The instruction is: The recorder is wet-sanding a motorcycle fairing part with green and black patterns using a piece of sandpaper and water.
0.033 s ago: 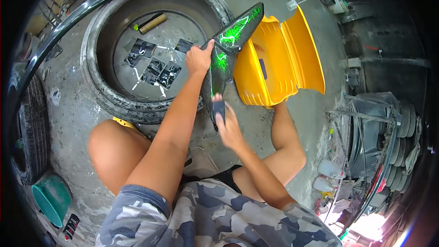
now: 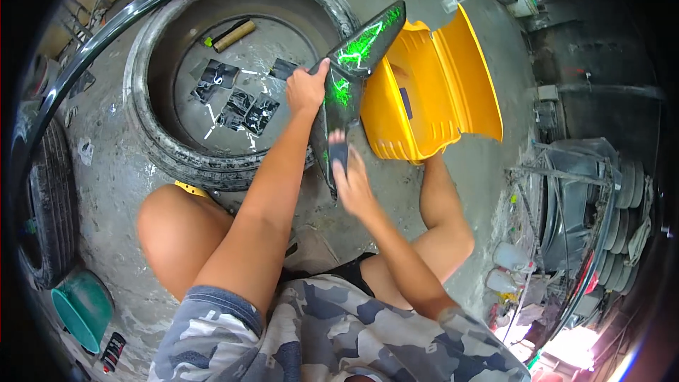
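Note:
My left hand (image 2: 307,90) is closed on the edge of a long black plastic panel (image 2: 386,22), angled like a vehicle fairing, with green and white graphics. The panel slants across the near side of a tyre (image 2: 136,92) that lies flat on the floor. In my right hand (image 2: 357,189) is a small dark flat pad (image 2: 339,156), with the thumb on its near end. It lies over the panel's narrow lower part; its underside is hidden. Touching or just behind the panel's right side is a yellow plastic container (image 2: 387,124) with a wide flap folded open.
Inside the tyre are dark wet-looking sheets (image 2: 260,114) and a brown roll (image 2: 235,36). A long black glossy strip (image 2: 92,44) curves over its far left. Another tyre (image 2: 51,205) and a green tub (image 2: 83,308) stand left. A cluttered metal rack (image 2: 559,177) fills the right.
My right hand and the dark pad have slid a little up along the panel, away from me. The panel has tilted slightly; my left hand keeps its hold.

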Demonstrator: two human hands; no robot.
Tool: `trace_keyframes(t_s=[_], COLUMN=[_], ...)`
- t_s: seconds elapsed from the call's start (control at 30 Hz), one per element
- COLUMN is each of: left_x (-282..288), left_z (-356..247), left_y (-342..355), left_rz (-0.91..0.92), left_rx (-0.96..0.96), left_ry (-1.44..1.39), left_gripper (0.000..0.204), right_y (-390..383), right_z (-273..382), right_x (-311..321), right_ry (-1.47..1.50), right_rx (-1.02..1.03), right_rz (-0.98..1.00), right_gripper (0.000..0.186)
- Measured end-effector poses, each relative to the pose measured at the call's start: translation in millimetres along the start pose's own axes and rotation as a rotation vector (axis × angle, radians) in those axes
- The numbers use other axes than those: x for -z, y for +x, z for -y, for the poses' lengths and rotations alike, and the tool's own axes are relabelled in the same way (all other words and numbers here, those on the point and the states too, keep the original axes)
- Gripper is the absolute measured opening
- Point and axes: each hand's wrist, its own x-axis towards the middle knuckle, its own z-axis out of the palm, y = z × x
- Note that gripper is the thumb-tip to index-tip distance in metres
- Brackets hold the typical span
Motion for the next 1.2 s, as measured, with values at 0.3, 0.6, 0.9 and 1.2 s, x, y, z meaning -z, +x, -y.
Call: trace_keyframes(t_s=[0.3,0.6,0.9,1.2], left_x=[-4,0,-1,-7], left_z=[0,3,4,1], left_y=[2,2,4,6], left_rz=[-0.020,-0.023,0.004,0.077], left_rx=[-0.038,-0.067,-0.045,-0.028], left_ry=[0.009,-0.047,0.013,-0.045], left_gripper=[0.080,0.080,0.080,0.079], right_y=[3,-17,16,56], right_z=[5,-3,-5,-17], right_x=[4,4,8,21], right_ry=[-0.118,-0.082,-0.072,-0.153], right_rx=[0.037,0.148,0.150,0.152], right_rz=[-0.033,0.038,-0.021,-0.020], right_gripper=[0.050,0.058,0.053,0.059])
